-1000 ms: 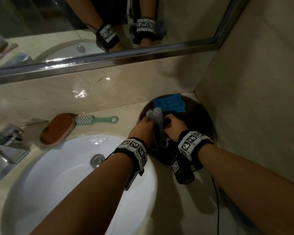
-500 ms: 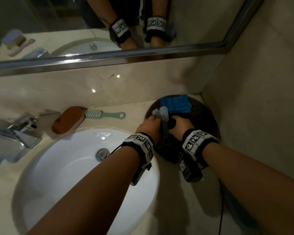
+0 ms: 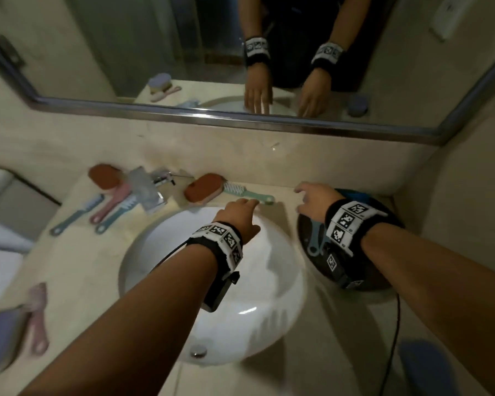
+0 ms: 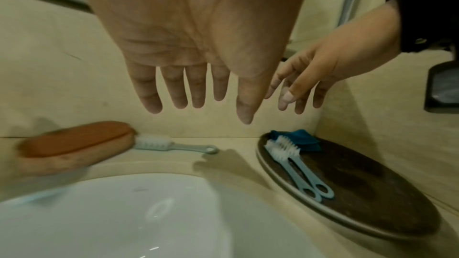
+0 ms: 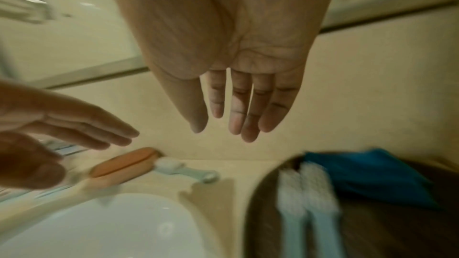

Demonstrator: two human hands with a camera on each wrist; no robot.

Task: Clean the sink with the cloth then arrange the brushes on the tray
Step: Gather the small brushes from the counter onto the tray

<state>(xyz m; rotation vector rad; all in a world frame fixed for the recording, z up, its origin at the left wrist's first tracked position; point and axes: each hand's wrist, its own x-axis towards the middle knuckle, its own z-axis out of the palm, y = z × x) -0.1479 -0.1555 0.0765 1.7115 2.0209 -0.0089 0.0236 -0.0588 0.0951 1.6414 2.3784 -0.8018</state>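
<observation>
Our left hand and right hand hover empty with fingers spread wide. If we reach fast for the green brush on the bench, we could knock the wooden brush touching it into the sink. The dark tray holds two blue brushes side by side and the folded blue cloth.

Two blue brushes lay side by side on my dark round tray. The blue cloth sat folded behind them. The white sink was beside the tray.
</observation>
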